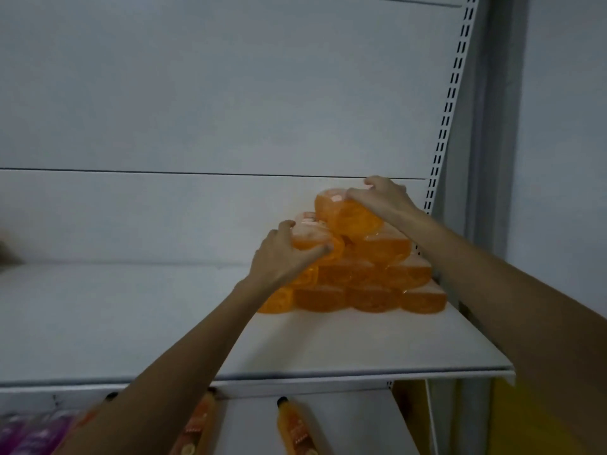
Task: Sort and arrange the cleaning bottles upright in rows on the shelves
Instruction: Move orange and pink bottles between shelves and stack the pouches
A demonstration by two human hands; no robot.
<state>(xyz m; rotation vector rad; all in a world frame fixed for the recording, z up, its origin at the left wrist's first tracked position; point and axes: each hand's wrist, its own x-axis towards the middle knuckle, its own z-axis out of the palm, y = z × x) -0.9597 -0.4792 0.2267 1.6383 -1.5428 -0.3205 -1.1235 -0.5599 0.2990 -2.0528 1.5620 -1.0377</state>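
Where the upper shelf (328, 343) meets its right-hand end, a stack of orange bottles (358, 284) lies piled like a pyramid, wide at the bottom and narrowing to one bottle at the top. None of them stands upright: each lies on its side with its rounded base turned toward the camera. The bodies are translucent, filled with bright orange liquid, and the upper ones show a pale pinkish label along the top side. The top bottle (348, 216) rests on the row beneath, and the right hand (386, 198) grips it from above and from the right, its fingers (358, 193) curled over the label side. One row down, at the left edge of the pile, the left hand (282, 257) holds a second bottle (310, 241), thumb under the base and the other fingers wrapped over the top.

Behind the pile rises a plain grey back panel (197, 93), and a slotted upright (450, 103) runs up just right of the stack. On the lower shelf (361, 421), more orange bottles with black caps (294, 428) lie flat, well apart from each other, and purple bottles (29, 435) show blurred at the far left.
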